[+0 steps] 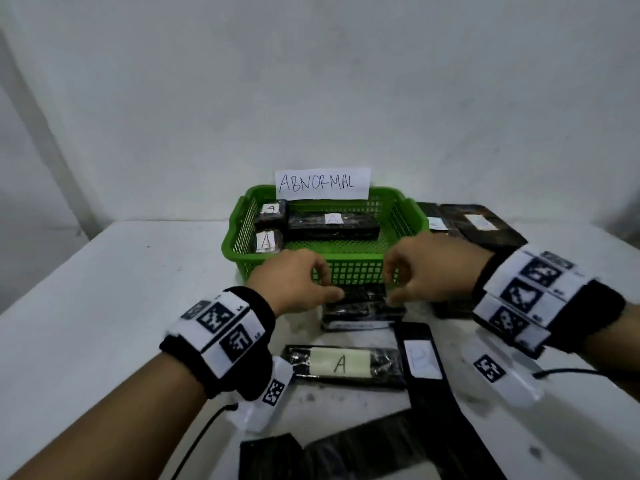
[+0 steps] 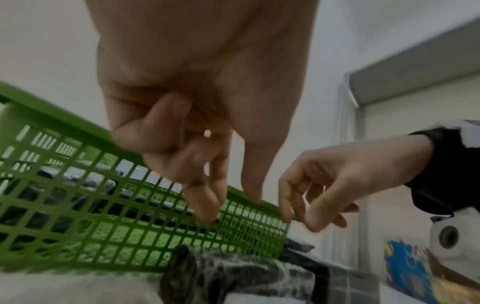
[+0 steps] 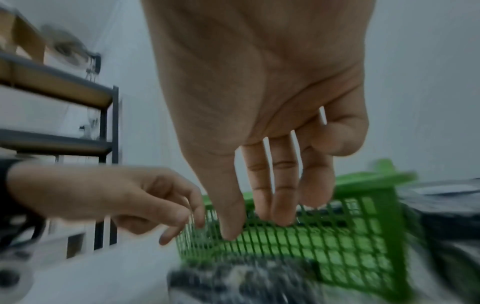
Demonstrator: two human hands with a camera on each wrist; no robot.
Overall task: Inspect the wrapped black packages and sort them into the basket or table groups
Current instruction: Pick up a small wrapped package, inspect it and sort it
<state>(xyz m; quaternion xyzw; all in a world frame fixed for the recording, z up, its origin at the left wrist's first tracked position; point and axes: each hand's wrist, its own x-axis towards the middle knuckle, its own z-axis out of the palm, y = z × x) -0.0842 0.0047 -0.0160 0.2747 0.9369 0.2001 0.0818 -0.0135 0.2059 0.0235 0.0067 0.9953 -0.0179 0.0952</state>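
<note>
Two hands are framing one wrapped package (image 1: 362, 299) in the head view. I am reading it as lying just below and between them, against the near wall of the green basket (image 1: 414, 221), long axis left to right across the table (image 1: 121, 289). The left hand (image 1: 294, 280) and the right hand (image 1: 427, 271) are equally near, one above each end, fingers loosely curled and grasping nothing. Three packages marked A are lying inside the basket; more are lying near the table's front edge.

In the left wrist view, the fingers (image 2: 202, 202) are hanging relaxed, clear of the package (image 2: 233, 275) beneath.

In the right wrist view, the fingers (image 3: 281, 197) are hanging extended, also empty. A metal shelf (image 3: 59, 90) is standing against the white wall.
</note>
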